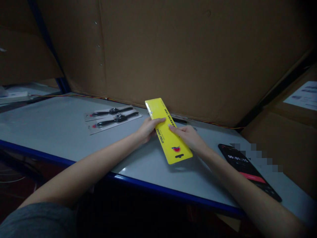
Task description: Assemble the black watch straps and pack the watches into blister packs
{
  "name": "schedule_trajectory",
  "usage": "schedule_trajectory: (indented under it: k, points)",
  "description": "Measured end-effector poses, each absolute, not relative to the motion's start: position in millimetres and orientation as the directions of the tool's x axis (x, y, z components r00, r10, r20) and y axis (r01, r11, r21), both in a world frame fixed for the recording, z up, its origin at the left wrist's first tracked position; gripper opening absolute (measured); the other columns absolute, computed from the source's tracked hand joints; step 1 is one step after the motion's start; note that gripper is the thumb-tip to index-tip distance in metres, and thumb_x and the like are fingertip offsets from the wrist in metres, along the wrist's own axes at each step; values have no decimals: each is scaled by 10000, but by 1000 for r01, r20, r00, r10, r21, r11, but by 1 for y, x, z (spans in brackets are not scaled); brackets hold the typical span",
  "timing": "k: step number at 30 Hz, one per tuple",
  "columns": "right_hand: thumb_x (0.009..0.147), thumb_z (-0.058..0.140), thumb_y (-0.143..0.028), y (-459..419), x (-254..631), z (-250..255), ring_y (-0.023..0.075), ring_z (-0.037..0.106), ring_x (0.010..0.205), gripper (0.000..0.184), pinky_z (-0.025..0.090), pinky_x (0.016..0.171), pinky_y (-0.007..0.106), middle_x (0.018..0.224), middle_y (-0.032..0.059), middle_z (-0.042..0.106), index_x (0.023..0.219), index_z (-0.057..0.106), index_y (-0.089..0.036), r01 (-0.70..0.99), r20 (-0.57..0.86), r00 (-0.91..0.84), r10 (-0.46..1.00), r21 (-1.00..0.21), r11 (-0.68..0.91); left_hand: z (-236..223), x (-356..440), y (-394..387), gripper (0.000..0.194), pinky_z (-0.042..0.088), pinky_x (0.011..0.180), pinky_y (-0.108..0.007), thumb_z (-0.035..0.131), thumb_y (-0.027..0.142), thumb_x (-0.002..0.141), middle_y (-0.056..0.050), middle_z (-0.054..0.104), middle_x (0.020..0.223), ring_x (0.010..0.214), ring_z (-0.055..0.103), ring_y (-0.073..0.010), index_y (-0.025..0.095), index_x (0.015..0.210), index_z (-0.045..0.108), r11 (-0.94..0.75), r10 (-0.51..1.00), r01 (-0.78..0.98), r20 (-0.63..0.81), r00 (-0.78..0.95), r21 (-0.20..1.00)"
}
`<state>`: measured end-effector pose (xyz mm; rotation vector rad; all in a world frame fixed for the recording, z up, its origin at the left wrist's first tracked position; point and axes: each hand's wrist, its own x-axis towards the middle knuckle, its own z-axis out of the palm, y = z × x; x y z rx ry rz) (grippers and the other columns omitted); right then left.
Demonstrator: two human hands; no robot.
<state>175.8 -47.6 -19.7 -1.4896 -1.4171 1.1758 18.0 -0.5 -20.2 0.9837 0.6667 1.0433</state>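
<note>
A long yellow packaging card (164, 135) with black lettering, a red logo and a hanging slot is held tilted above the table. My left hand (148, 129) is closed on its left edge, thumb lying across the front. From the right side my right hand (187, 136) grips it, the thumb pressed on the yellow face. Fingers behind the card are hidden. To the left lie two packs with black-handled tools (117, 117) on pale cards. Part of another black-handled item (180, 121) shows behind the yellow card.
A phone (245, 168) with a running timer display lies at the right, partly behind my right forearm. The grey table (61, 132) has a blue front edge. Cardboard panels (173, 49) wall in the back and sides, with thin red and yellow wires along the rear edge.
</note>
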Motion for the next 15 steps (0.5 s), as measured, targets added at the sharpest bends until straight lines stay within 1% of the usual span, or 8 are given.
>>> schedule_trajectory:
  k: [3, 5, 8, 10, 12, 13, 15]
  points:
    - [757, 606, -560, -47, 174, -23, 190, 665, 610, 431, 492, 514, 276, 765, 124, 723, 678, 691, -145, 293, -100, -82, 992, -953, -72, -19, 17, -1, 152, 528, 730, -370, 662, 177, 724, -155, 707, 886, 694, 669, -215, 126, 867, 661, 151, 929, -386, 2, 370, 910]
    - [755, 582, -600, -46, 173, -22, 192, 667, 632, 455, 496, 520, 275, 758, 112, 722, 679, 682, -163, 317, -78, -104, 992, -947, -41, -18, 15, 1, 146, 531, 728, -371, 665, 172, 717, -152, 709, 882, 708, 670, -220, 133, 858, 664, 143, 937, -379, -2, 348, 914]
    - [748, 498, -698, -45, 176, -14, 170, 631, 551, 552, 473, 483, 267, 645, 97, 692, 618, 624, -176, 403, -25, -55, 998, -915, -1, -17, 8, 11, 143, 536, 716, -360, 680, 146, 693, -157, 709, 889, 714, 673, -223, 141, 833, 655, 116, 962, -396, -4, 273, 911]
    - [752, 461, -720, -44, 183, -7, 149, 596, 483, 577, 448, 466, 257, 566, 83, 655, 605, 582, -175, 434, 10, -14, 1000, -901, 15, -17, 1, 21, 143, 538, 706, -357, 673, 121, 683, -163, 709, 889, 702, 675, -224, 144, 821, 642, 99, 978, -413, -12, 208, 905]
    - [761, 472, -696, -41, 194, -2, 141, 587, 464, 548, 429, 464, 250, 549, 73, 640, 640, 565, -171, 443, 30, 14, 999, -896, 21, -15, -6, 32, 145, 538, 709, -371, 650, 106, 691, -160, 708, 838, 681, 678, -227, 138, 832, 639, 142, 983, -404, -79, 166, 904]
    - [768, 486, -672, -39, 201, 0, 142, 593, 474, 520, 426, 470, 249, 563, 71, 643, 663, 564, -169, 446, 41, 29, 999, -895, 23, -14, -10, 36, 149, 538, 709, -377, 634, 107, 704, -153, 709, 801, 676, 680, -229, 140, 849, 639, 178, 980, -402, -125, 154, 898]
    - [776, 516, -610, -32, 217, 0, 146, 607, 512, 453, 431, 498, 252, 605, 70, 651, 690, 564, -168, 479, 69, 70, 995, -878, 27, -10, -17, 43, 165, 540, 715, -371, 603, 103, 723, -132, 707, 739, 678, 684, -228, 145, 878, 642, 206, 977, -418, -164, 134, 885]
